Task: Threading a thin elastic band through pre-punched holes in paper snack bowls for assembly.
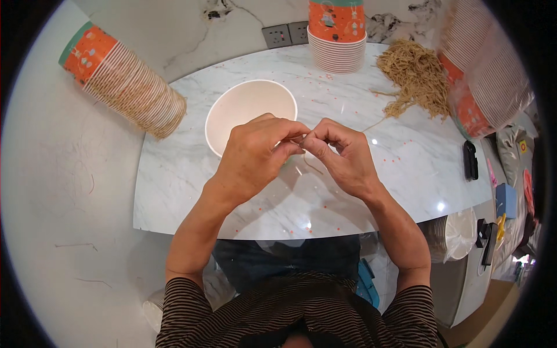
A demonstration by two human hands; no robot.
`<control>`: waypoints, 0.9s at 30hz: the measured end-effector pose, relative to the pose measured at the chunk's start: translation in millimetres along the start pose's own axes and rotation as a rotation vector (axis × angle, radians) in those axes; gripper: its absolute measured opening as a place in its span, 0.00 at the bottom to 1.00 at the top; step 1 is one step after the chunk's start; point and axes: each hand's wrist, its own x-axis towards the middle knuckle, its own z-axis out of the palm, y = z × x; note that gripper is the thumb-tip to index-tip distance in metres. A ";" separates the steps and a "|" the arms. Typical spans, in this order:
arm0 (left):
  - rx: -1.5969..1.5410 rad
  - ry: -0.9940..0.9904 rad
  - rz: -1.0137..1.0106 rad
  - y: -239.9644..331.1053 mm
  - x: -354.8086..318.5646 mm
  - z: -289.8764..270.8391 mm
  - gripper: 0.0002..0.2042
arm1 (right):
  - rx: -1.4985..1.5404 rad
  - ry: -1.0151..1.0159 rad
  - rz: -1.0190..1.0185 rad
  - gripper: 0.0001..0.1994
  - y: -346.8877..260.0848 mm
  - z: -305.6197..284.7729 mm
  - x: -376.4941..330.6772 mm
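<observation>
My left hand (pixel 255 155) and my right hand (pixel 339 153) meet fingertip to fingertip over a white marble table (pixel 406 168). Both pinch a thin tan string (pixel 307 162), whose loose end hangs in a small loop below my right thumb. Just behind my left hand stands a white paper cup (pixel 241 107), upright and seen from above, with nothing visible inside. A loose heap of tan strings (pixel 415 75) lies at the back right of the table.
A stack of orange paper cups (pixel 337 35) stands at the back centre. A long stack of cups (pixel 125 81) lies on its side at the left, and another bagged stack (pixel 484 75) at the right. A black object (pixel 470 159) lies near the right edge. Small orange specks dot the tabletop.
</observation>
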 end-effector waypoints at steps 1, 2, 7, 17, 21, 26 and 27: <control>-0.014 0.005 -0.013 -1.0 -0.5 -0.6 0.13 | 0.000 0.003 0.001 0.07 0.2 -0.6 -0.9; -0.026 0.010 -0.026 -1.3 -0.8 -1.0 0.11 | 0.029 0.013 0.012 0.08 -0.1 -1.3 -1.8; -0.394 0.066 -0.231 -3.6 -3.0 2.0 0.05 | 0.194 0.074 0.176 0.09 -7.7 -2.2 -2.3; -0.511 -0.026 -0.242 -4.4 -3.9 -3.8 0.05 | 0.234 -0.030 0.246 0.08 2.9 2.2 -0.9; -0.523 -0.032 -0.380 3.7 -1.4 -4.9 0.03 | 0.125 0.035 0.224 0.07 -4.7 5.2 -2.5; -0.425 0.271 -0.398 13.1 -2.5 6.2 0.02 | -0.015 0.095 0.133 0.05 -1.6 11.6 -6.8; -0.425 0.271 -0.398 14.4 -3.8 7.3 0.02 | -0.019 0.112 0.077 0.05 -0.9 12.6 -7.4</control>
